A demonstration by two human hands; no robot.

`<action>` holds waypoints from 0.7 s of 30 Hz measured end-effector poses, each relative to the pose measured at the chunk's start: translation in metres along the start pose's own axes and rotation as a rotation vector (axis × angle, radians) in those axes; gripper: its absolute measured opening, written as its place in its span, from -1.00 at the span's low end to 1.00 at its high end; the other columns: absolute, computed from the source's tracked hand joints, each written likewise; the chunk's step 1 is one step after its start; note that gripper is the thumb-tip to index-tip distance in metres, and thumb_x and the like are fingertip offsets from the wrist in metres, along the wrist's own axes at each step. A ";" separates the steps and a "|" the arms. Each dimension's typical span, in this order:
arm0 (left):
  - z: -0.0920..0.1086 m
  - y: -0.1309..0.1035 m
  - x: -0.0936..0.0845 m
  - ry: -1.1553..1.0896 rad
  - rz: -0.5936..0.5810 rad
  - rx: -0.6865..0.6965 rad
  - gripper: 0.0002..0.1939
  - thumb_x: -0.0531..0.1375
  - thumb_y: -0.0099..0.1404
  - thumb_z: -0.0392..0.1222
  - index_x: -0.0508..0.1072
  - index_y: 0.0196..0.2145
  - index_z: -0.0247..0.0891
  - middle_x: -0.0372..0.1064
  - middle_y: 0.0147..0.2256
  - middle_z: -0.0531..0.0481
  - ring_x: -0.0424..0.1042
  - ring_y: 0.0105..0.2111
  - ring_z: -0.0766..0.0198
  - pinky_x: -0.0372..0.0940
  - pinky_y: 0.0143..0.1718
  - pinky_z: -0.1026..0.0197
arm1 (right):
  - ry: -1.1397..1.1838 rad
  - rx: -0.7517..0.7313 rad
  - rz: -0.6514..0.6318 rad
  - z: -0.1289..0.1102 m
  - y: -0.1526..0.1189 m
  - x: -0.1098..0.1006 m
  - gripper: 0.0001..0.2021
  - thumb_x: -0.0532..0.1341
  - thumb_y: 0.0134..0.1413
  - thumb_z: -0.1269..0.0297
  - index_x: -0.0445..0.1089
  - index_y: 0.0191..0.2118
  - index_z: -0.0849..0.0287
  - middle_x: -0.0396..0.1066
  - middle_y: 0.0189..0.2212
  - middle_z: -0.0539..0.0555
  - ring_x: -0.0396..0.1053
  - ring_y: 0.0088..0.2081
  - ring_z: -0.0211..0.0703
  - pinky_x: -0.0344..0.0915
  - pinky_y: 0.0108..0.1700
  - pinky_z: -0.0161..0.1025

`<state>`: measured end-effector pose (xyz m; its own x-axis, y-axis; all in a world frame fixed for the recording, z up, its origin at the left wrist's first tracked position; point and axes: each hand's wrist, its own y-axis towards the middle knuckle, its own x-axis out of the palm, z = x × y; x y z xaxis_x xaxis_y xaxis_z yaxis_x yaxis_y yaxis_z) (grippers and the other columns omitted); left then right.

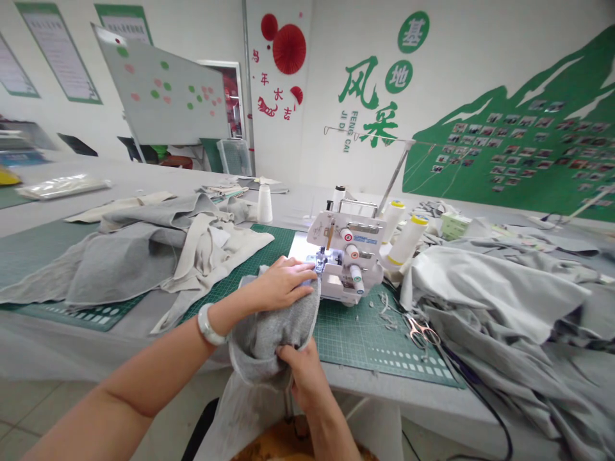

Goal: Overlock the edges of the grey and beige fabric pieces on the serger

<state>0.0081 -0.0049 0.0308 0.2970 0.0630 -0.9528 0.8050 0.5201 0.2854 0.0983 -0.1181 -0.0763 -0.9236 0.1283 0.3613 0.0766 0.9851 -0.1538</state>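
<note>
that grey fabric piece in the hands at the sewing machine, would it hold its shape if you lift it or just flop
Probably floppy: the grey fabric piece sags off the table edge and folds where the right hand pinches it. It looks like a thick knit, so likely soft but not slippery under the flat left hand. It should bunch rather than slide when pushed toward the sewing machine.

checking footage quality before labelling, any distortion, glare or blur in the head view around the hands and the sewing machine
Head view: wide-angle warp bends the table edge and walls; even indoor light, soft shadows; bright patch on the surface just behind the sewing machine; left hand, right hand and grey fabric are sharp; the wall photos at far right are too small to read.
</note>
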 end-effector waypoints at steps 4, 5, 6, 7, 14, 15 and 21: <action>0.001 0.000 0.001 0.049 -0.003 0.011 -0.66 -0.04 0.45 -0.08 0.37 0.06 -0.19 0.26 0.17 -0.14 0.26 0.08 0.03 0.13 0.02 0.01 | -0.146 -0.003 -0.009 -0.010 -0.011 -0.018 -0.68 0.17 -0.25 0.38 0.41 -0.24 0.23 0.48 -0.40 0.04 0.39 -0.35 -0.14 0.32 -0.29 -0.29; 0.001 0.000 0.001 0.050 0.000 0.012 -0.66 -0.05 0.45 -0.08 0.36 0.06 -0.19 0.25 0.17 -0.14 0.26 0.08 0.03 0.12 0.03 0.00 | -0.246 -0.055 -0.027 -0.014 -0.014 -0.022 -0.72 0.18 -0.22 0.39 0.43 -0.26 0.23 0.48 -0.38 0.04 0.40 -0.31 -0.12 0.32 -0.25 -0.27; 0.001 0.000 0.002 0.044 0.004 0.012 -0.66 -0.05 0.45 -0.09 0.36 0.07 -0.19 0.25 0.18 -0.14 0.26 0.08 0.03 0.12 0.03 -0.01 | -0.342 -0.107 -0.053 -0.018 -0.017 -0.026 -0.73 0.19 -0.20 0.42 0.45 -0.26 0.23 0.50 -0.35 0.05 0.41 -0.27 -0.10 0.32 -0.19 -0.26; 0.001 0.000 0.002 0.032 0.006 0.009 -0.66 -0.04 0.45 -0.09 0.37 0.07 -0.18 0.25 0.18 -0.14 0.26 0.09 0.02 0.12 0.04 -0.01 | -0.428 -0.146 -0.087 -0.021 -0.020 -0.028 -0.73 0.19 -0.17 0.44 0.46 -0.25 0.21 0.51 -0.31 0.05 0.41 -0.23 -0.08 0.31 -0.14 -0.24; -0.003 -0.001 0.003 -0.033 0.011 -0.008 -0.67 -0.01 0.44 -0.09 0.38 0.06 -0.15 0.25 0.18 -0.13 0.23 0.13 0.02 0.11 0.07 -0.03 | -0.665 -0.044 -0.246 -0.023 -0.033 -0.031 -0.86 0.14 -0.05 0.48 0.42 -0.37 0.17 0.45 -0.44 0.00 0.40 -0.46 -0.17 0.28 -0.50 -0.36; -0.004 -0.001 0.004 -0.031 0.011 -0.010 -0.67 -0.01 0.43 -0.08 0.38 0.07 -0.15 0.24 0.19 -0.13 0.23 0.13 0.01 0.10 0.07 -0.03 | -0.727 -0.046 -0.214 -0.025 -0.033 -0.034 -0.88 0.16 -0.04 0.46 0.41 -0.36 0.16 0.44 -0.47 0.00 0.39 -0.49 -0.17 0.24 -0.54 -0.37; -0.005 -0.003 0.006 -0.056 0.032 0.004 -0.67 0.00 0.43 -0.07 0.38 0.07 -0.13 0.24 0.19 -0.12 0.23 0.13 0.00 0.09 0.08 -0.03 | -1.127 -0.339 0.220 -0.051 -0.026 -0.051 -0.65 0.25 0.09 0.12 0.38 -0.02 0.14 0.53 -0.32 0.13 0.49 -0.30 0.04 0.33 -0.31 -0.18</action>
<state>0.0055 -0.0019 0.0239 0.3514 0.0316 -0.9357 0.7964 0.5153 0.3165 0.1626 -0.1450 -0.0442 -0.6749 0.2918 -0.6778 0.2127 0.9564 0.2000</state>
